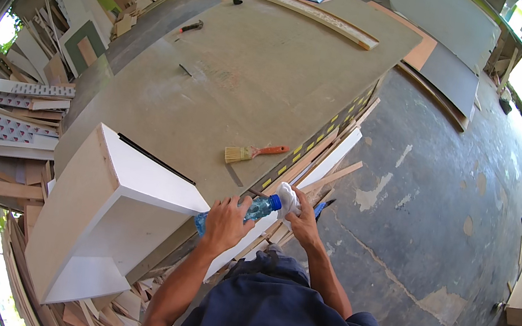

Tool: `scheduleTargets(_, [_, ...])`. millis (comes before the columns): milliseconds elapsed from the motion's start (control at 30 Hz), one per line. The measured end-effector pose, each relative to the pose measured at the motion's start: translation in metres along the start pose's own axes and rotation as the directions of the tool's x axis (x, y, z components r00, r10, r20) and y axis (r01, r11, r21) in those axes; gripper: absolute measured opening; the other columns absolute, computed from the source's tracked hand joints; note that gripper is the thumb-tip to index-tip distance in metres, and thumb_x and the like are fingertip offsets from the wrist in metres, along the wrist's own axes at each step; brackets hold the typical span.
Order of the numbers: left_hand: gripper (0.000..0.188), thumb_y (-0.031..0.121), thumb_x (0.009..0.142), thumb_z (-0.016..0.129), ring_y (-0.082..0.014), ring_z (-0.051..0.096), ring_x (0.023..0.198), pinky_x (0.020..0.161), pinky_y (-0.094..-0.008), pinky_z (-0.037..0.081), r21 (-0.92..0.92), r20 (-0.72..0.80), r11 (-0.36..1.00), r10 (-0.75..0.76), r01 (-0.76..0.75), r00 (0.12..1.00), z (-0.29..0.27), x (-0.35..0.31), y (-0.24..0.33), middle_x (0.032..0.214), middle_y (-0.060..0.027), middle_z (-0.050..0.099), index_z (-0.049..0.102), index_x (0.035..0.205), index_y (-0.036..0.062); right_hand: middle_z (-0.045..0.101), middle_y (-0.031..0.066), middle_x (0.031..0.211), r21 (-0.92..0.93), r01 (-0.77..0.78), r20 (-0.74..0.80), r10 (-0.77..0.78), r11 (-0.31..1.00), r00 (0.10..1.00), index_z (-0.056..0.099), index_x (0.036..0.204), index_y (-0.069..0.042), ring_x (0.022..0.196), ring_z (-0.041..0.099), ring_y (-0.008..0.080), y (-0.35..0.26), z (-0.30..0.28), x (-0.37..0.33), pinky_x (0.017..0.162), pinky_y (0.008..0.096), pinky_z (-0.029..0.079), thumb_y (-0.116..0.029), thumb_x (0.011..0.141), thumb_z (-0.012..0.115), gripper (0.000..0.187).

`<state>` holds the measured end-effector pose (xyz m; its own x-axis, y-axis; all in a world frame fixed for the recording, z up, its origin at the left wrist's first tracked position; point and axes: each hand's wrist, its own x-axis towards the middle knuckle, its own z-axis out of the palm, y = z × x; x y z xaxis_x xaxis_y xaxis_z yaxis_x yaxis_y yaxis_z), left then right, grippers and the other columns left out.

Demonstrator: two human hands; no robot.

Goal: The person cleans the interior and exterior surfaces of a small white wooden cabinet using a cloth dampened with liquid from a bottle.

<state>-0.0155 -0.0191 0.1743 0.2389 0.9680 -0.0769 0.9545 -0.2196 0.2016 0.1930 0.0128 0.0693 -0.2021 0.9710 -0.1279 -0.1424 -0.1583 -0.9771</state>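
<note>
My left hand [225, 223] is wrapped round a clear plastic bottle [260, 208] with a blue cap [276, 202], tilted with its capped end up and to the right. In my right hand [304, 219] is a bunched white cloth [289, 197], close against the capped end; whether it touches the cap I cannot tell. On the worktable [168, 108] just beyond my hands lies a paintbrush [252, 153] with pale bristles and an orange-red handle. A white open box-shaped cabinet [144, 176] stands to the left of my left hand.
A hammer [191, 26], a small dark tool [185, 71] and a long board [310, 15] lie farther back on the table. Wood strips [320, 172] line its right edge. Offcuts [10, 125] are piled at the left. Panels [446, 76] lean at the back right.
</note>
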Motion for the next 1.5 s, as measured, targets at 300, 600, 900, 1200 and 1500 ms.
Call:
scheduleTargets(300, [0.048, 0.031, 0.084, 0.074, -0.0366, 0.063, 0.104, 0.089, -0.0486, 0.048, 0.002, 0.002, 0.999, 0.039, -0.039, 0.999, -0.004, -0.005, 0.007, 0.105, -0.0182, 0.066, 0.061, 0.123, 0.0061, 0.059, 0.0141, 0.132, -0.084, 0.047, 0.008, -0.046, 0.995, 0.999, 0.047, 0.147, -0.006, 0.126, 0.056, 0.0253, 0.000, 0.001, 0.010, 0.108, 0.0340, 0.042, 0.014, 0.078, 0.051, 0.072])
scheduleTargets(600, [0.050, 0.031, 0.085, 0.072, -0.0364, 0.063, 0.102, 0.088, -0.0488, 0.048, 0.016, -0.076, 0.998, -0.058, 0.060, 0.995, -0.001, -0.002, 0.000, 0.105, -0.0175, 0.065, 0.059, 0.126, 0.0054, 0.061, 0.0150, 0.130, -0.162, 0.084, 0.066, -0.074, 0.983, 0.995, 0.047, 0.147, -0.006, 0.125, 0.057, 0.0266, -0.002, 0.003, 0.014, 0.109, 0.0345, 0.042, 0.014, 0.076, 0.050, 0.074])
scheduleTargets(900, [0.048, 0.031, 0.084, 0.072, -0.0358, 0.063, 0.101, 0.086, -0.0492, 0.047, -0.024, -0.105, 0.988, -0.153, 0.152, 0.983, 0.014, -0.019, 0.002, 0.103, -0.0169, 0.065, 0.057, 0.123, 0.0068, 0.063, 0.0091, 0.123, -0.057, 0.066, 0.045, -0.064, 0.996, 0.997, 0.052, 0.144, -0.003, 0.113, 0.062, 0.0197, -0.002, 0.007, 0.033, 0.100, 0.0318, 0.048, 0.010, 0.073, 0.051, 0.073])
scheduleTargets(1200, [0.050, 0.027, 0.085, 0.073, -0.0418, 0.064, 0.099, 0.084, -0.0515, 0.050, -0.192, -0.174, 0.959, -0.242, 0.208, 0.955, 0.035, -0.012, -0.004, 0.105, -0.0217, 0.064, 0.055, 0.123, 0.0022, 0.065, 0.0099, 0.124, 0.300, -0.106, 0.131, 0.069, 0.948, 0.989, 0.053, 0.142, -0.001, 0.114, 0.063, 0.0192, -0.008, 0.011, 0.046, 0.099, 0.0314, 0.050, 0.011, 0.076, 0.054, 0.067])
scheduleTargets(1500, [0.058, 0.027, 0.095, 0.069, -0.0513, 0.064, 0.100, 0.087, -0.0525, 0.050, -0.666, -0.427, 0.736, -0.507, 0.119, 0.749, 0.057, 0.041, -0.012, 0.109, -0.0297, 0.066, 0.044, 0.135, -0.0072, 0.062, 0.0168, 0.132, 0.595, -0.132, 0.165, 0.040, 0.793, 0.986, 0.046, 0.145, 0.005, 0.123, 0.062, 0.0301, -0.082, 0.035, 0.067, 0.105, 0.0396, 0.051, 0.018, 0.075, 0.047, 0.072])
